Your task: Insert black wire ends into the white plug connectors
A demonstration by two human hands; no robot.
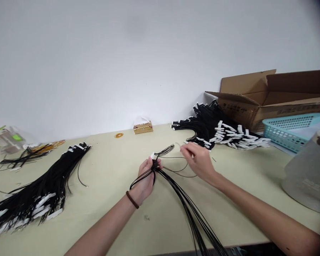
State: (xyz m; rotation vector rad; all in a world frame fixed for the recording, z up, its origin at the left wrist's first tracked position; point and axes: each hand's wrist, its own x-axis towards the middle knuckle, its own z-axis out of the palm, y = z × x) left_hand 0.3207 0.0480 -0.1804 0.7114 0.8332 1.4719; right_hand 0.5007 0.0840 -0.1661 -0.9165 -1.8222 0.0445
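My left hand (147, 175) is closed around a bundle of thin black wires (177, 188) in the middle of the table. A white connector (153, 155) sticks up by its thumb, and the wires trail down past the table's front edge. Some strands loop back over the wrist, and a small coil of wire (166, 150) stands out beyond the fingers. To the right, my right hand (198, 159) is raised in a pinch. From its fingertips pokes a blurred, pale thin wire end (177, 144). Loose wire loops (185, 166) hang between both hands.
Black wires with white connectors lie in a pile (42, 185) at left and a larger heap (216, 124) at back right. Behind are a tissue box (143, 128) and rubber bands (118, 135). A cardboard box (240, 106), turquoise basket (282, 131) and grey container (306, 174) stand right.
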